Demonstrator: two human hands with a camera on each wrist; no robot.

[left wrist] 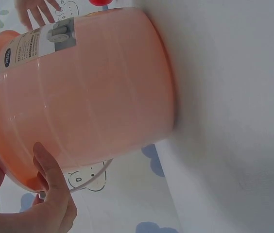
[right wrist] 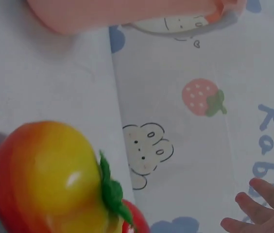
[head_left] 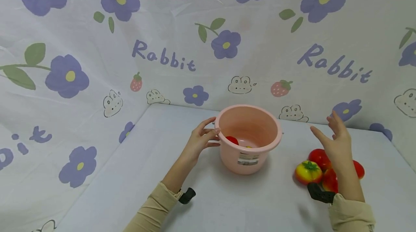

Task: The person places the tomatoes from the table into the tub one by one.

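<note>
A pink plastic bucket (head_left: 244,160) with a paper label stands upright on the table. My left hand (head_left: 199,140) holds its left rim, the thumb on top and the fingers under the lip; the left wrist view shows the same hand (left wrist: 49,199) at the rim beside the thin handle. Inside the bucket lie a red piece (head_left: 232,140) and a bit of something yellow, mostly hidden by the wall. My right hand (head_left: 338,145) is raised, holding nothing, its fingers spread. Below it sits a yellow-and-red toy tomato (head_left: 308,173) with green leaves, also large in the right wrist view (right wrist: 54,174).
Several red toy fruits (head_left: 319,158) cluster beside the tomato on the right, partly hidden behind my right forearm. A white cloth (head_left: 260,58) printed with flowers and rabbits hangs along the back and sides of the white table (head_left: 227,203).
</note>
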